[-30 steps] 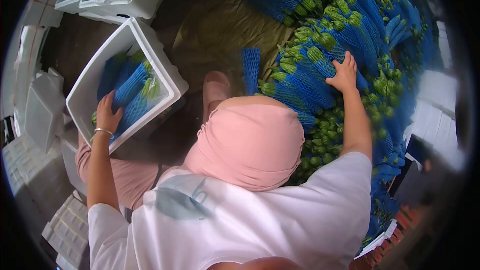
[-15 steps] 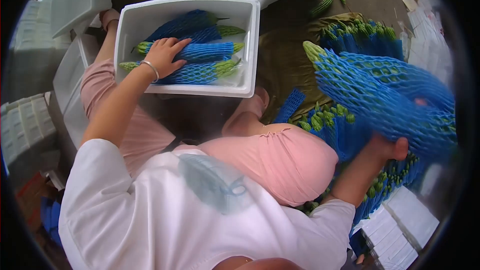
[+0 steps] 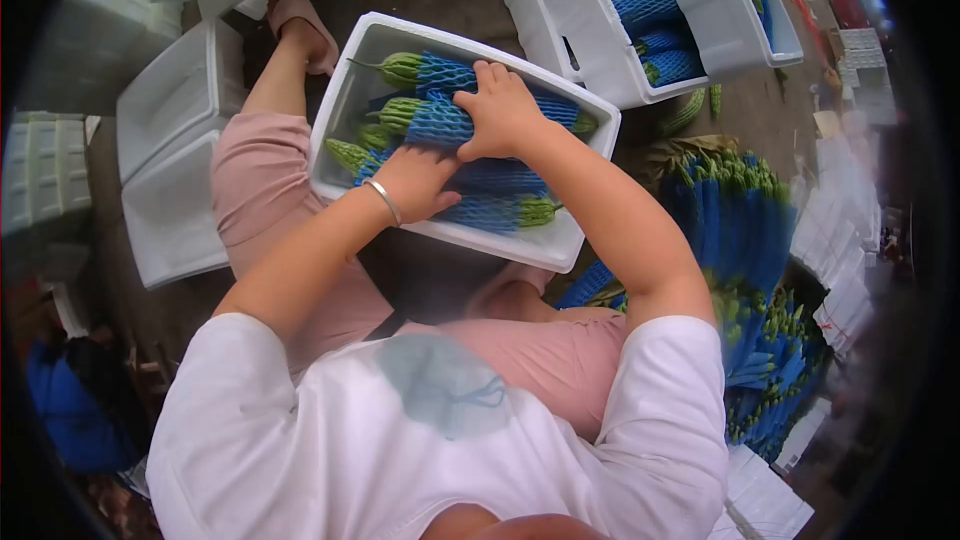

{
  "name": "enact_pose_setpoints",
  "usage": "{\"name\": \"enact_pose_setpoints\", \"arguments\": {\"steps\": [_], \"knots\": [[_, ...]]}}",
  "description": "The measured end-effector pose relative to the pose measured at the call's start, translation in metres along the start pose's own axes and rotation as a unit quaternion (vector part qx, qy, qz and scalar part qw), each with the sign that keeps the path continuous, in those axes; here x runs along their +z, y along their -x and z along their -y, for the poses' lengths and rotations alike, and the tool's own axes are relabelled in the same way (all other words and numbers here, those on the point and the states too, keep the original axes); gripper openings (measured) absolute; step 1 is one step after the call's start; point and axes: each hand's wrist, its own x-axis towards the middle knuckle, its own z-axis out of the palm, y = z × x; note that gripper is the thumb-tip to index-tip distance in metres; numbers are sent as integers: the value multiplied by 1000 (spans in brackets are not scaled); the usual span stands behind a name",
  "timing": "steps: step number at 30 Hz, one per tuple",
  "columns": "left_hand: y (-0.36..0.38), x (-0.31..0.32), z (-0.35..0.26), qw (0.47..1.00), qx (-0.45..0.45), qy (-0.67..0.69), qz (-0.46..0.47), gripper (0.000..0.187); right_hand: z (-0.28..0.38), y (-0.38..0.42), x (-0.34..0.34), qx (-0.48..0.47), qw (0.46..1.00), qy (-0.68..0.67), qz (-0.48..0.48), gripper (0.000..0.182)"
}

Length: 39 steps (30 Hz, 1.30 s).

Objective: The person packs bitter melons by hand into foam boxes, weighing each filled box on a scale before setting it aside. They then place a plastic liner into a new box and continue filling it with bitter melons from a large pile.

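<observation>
Blue foam netting sleeves each green gourd (image 3: 470, 125) packed in the white foam box (image 3: 345, 105) at upper centre of the frame; your right hand (image 3: 505, 110) lies flat, fingers spread, on the top sleeved gourd; your left hand (image 3: 415, 183), bracelet at the wrist, presses palm-down on the lower row, fingers loosely curled, gripping nothing; the gourds look firm but bruisable, the mesh soft and grippy, so take each around its sleeved middle, not the bare stem tip; the box seems light and brittle at the rim; filled boxes (image 3: 650, 30) stand at upper right, empty boxes (image 3: 175, 140) at left, a heap of sleeved gourds (image 3: 745, 240) crowds the right, your knees below the box.
</observation>
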Motion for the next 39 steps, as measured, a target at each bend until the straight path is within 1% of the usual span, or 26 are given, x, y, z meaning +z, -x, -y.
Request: {"name": "enact_pose_setpoints", "arguments": {"steps": [1,2,3,4,5,6,7,9,10,11,12,13,14,15,16,17,18,21,24,27,30,34,39], "knots": [[2,-2,2,999,27,-7,-47,41,0,-8,8,17,998,-46,-40,64],[2,-5,2,998,29,-4,-48,41,-2,-13,15,34,992,-89,-81,65],[3,-10,4,999,13,18,-26,40,-8,-15,23,37,992,-88,-79,65],[5,-20,3,999,-3,42,-1,39,-9,-10,25,15,988,-96,-123,65],[7,-32,-1,999,1,48,8,39,-6,2,23,-5,980,-109,-164,65],[5,-47,-4,994,-63,91,1,38,-11,20,14,-18,978,-100,-184,62],[-1,-57,-5,983,-126,132,-7,36,-16,43,-8,-23,978,-109,-177,57],[-7,-59,1,982,-71,124,-122,35,-45,100,-39,-3,975,-139,-174,48],[-10,-56,2,985,-45,93,-137,36,-58,132,-50,57,972,-170,-154,38],[-12,-50,4,986,-20,61,-153,37,-80,165,-37,115,948,-201,-216,34],[-16,-42,5,987,0,38,-155,39,-91,201,-26,219,911,-251,-242,29],[-21,-35,6,987,20,12,-160,41,-108,241,6,316,878,-250,-258,27],[-24,-29,7,989,35,2,-145,45,-108,280,36,398,854,-225,-247,27],[-27,-20,6,990,29,0,-141,45,-107,321,84,447,838,-219,-223,29],[-29,-13,4,989,32,-36,-143,47,-98,357,138,492,823,-220,-177,34],[-31,-8,3,986,36,-74,-145,48,-80,394,190,541,809,-218,-68,40],[-30,-7,3,987,29,-96,-129,50,-53,419,227,560,797,-225,-27,40],[-25,-1,0,983,17,-132,-124,50,17,463,291,594,763,-252,22,41],[-11,-3,0,983,22,-146,-105,50,56,484,318,617,741,-265,2,42],[5,-2,-8,986,8,-141,-84,50,76,495,330,631,724,-279,-23,42],[10,1,-3,982,-29,-172,-67,53,89,503,336,642,709,-287,-44,43],[13,6,1,986,-32,-159,-41,53,102,513,340,655,692,-298,-55,44],[11,16,5,985,-68,-161,-18,54,113,515,344,667,675,-310,-63,45]]}}
